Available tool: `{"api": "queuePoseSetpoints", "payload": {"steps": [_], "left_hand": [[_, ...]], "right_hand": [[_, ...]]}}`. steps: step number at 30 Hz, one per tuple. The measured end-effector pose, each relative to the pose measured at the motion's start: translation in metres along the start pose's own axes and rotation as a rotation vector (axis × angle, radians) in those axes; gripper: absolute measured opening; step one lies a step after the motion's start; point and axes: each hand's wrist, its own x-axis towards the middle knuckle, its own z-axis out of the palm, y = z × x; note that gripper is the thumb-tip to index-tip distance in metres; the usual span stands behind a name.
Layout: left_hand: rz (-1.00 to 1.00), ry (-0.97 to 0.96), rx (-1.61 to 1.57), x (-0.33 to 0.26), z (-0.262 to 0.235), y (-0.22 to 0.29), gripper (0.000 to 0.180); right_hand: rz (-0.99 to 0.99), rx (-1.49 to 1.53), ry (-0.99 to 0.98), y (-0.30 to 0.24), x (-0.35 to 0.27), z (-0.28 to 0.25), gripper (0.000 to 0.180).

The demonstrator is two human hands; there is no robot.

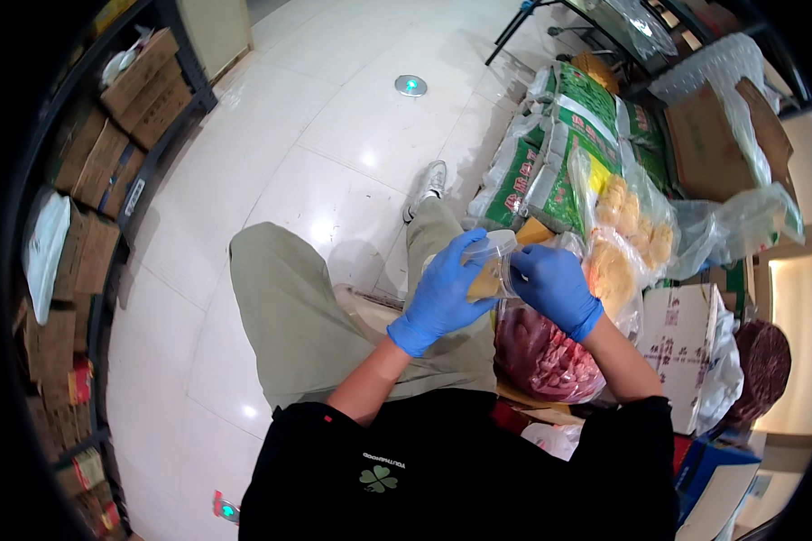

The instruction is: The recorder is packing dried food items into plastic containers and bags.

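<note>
I sit with both hands, in blue gloves, raised over my right thigh. My left hand is wrapped round a clear plastic tub that is tilted. Something tan or brownish shows in its lower part. My right hand is at the tub's right side, its fingers curled in against the wall or rim. Whether those fingers grip the tub or something small is hidden. Just below the right hand is a clear bag of dark red meat.
At right are stacked green sacks, a bag of yellowish round pieces, a white box and an open cardboard box. Shelves with cardboard boxes line the left. A lit green floor marker sits in the white tiles.
</note>
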Motion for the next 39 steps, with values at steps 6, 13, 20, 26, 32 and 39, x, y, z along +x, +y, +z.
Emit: {"api": "queuePoseSetpoints", "payload": {"steps": [6, 13, 20, 26, 32, 39], "left_hand": [[-0.029, -0.035, 0.015, 0.000, 0.007, 0.001, 0.078], [-0.060, -0.038, -0.014, 0.000, 0.004, 0.000, 0.080], [-0.072, -0.012, -0.093, 0.003, 0.005, 0.005, 0.081], [-0.079, -0.012, -0.134, 0.007, 0.003, 0.007, 0.087], [-0.073, -0.001, -0.105, 0.010, 0.003, 0.010, 0.084], [-0.030, 0.007, -0.121, 0.005, 0.008, 0.002, 0.082]], "right_hand": [[-0.002, 0.038, -0.019, 0.015, 0.001, 0.011, 0.014], [0.061, 0.317, 0.048, 0.001, 0.004, -0.004, 0.014], [-0.069, 0.037, -0.005, 0.011, 0.007, 0.003, 0.016], [-0.017, 0.089, -0.127, 0.010, 0.006, -0.019, 0.014], [-0.028, 0.057, -0.079, 0.008, 0.008, -0.013, 0.010], [-0.001, 0.084, -0.179, 0.005, 0.005, -0.009, 0.010]]}}
